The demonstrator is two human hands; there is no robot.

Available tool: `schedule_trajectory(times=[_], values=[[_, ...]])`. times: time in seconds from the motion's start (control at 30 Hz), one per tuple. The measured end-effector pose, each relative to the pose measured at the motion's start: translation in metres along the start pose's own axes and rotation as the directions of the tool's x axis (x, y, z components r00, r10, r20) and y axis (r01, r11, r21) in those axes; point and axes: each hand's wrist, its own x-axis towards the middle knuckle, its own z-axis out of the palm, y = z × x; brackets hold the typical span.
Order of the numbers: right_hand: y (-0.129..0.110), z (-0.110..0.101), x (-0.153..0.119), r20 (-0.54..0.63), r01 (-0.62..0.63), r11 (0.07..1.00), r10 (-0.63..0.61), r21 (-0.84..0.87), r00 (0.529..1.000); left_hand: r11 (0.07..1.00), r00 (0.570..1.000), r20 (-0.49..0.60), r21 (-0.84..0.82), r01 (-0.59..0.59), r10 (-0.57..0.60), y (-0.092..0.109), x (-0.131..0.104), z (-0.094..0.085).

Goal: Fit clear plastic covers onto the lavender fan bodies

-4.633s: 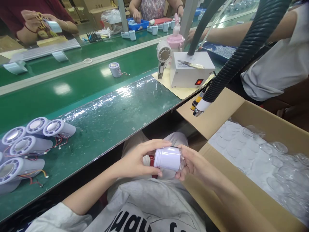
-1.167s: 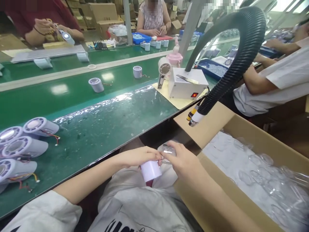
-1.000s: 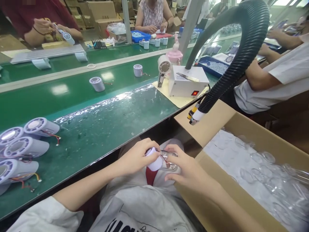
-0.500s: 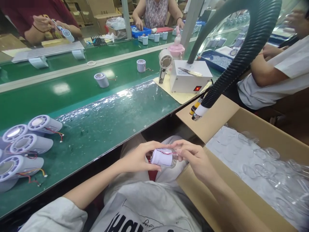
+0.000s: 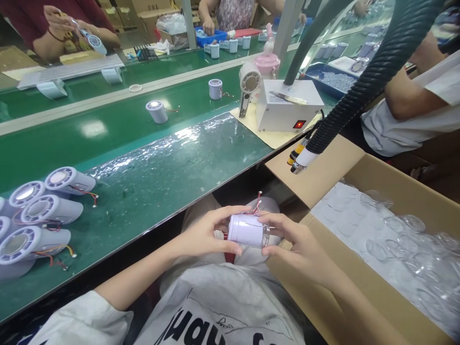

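Observation:
Over my lap, a pale lavender fan housing (image 5: 246, 230), a short cylinder, lies sideways between my hands. My left hand (image 5: 210, 233) is closed round its left end, thumb at the near side and fingers at the far side. At the right end is a clear plastic cover (image 5: 266, 235), with my right hand (image 5: 291, 237) gripping it between thumb and fingers. Thin red wires (image 5: 258, 207) with a small connector stick up behind the housing. How far the cover reaches over the housing is hard to see.
Several fan housings with wires (image 5: 53, 211) lie at the bench's left. A white box with a lit red switch (image 5: 289, 108) and a black corrugated hose (image 5: 359, 91) stand right. The cardboard box (image 5: 362, 282) holds clear plastic covers (image 5: 413, 249). Co-workers sit across and at right.
The wires lay across the housing and now stand up behind it. My right hand has gone from fingering the wire and cover end to gripping the cover. The view has shifted slightly.

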Motion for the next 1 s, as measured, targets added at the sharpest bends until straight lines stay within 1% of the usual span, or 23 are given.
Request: schedule_trajectory(times=[0.07,0.2,0.33,0.43,0.63,0.8,1.0], values=[[-0.003,-0.001,0.001,0.011,-0.022,0.997,0.022,0.072,1.000,0.999,0.999,0.008,0.033,-0.039,0.038,0.001,-0.001,-0.001],[-0.007,0.000,0.002,0.028,-0.070,0.982,0.066,0.173,0.997,0.995,0.998,0.024,0.071,-0.067,0.065,0.002,-0.004,-0.001],[-0.007,0.001,0.001,0.062,-0.170,0.945,0.159,0.279,0.985,0.992,0.996,0.034,0.087,-0.087,0.084,0.003,-0.005,-0.002],[-0.008,0.002,0.001,0.077,-0.202,0.914,0.187,0.351,0.979,0.989,0.995,0.032,0.107,-0.099,0.096,0.002,-0.005,-0.002],[-0.005,0.003,0.003,0.116,-0.278,0.856,0.253,0.437,0.960,0.981,0.994,0.029,0.162,-0.107,0.104,0.001,-0.005,-0.001],[-0.004,0.006,0.007,0.160,-0.318,0.765,0.276,0.561,0.948,0.972,0.990,0.027,0.191,-0.138,0.135,0.002,-0.005,-0.002],[-0.003,0.011,0.009,0.187,-0.401,0.698,0.365,0.593,0.912,0.974,0.989,0.032,0.170,-0.148,0.145,0.000,-0.005,-0.002]])
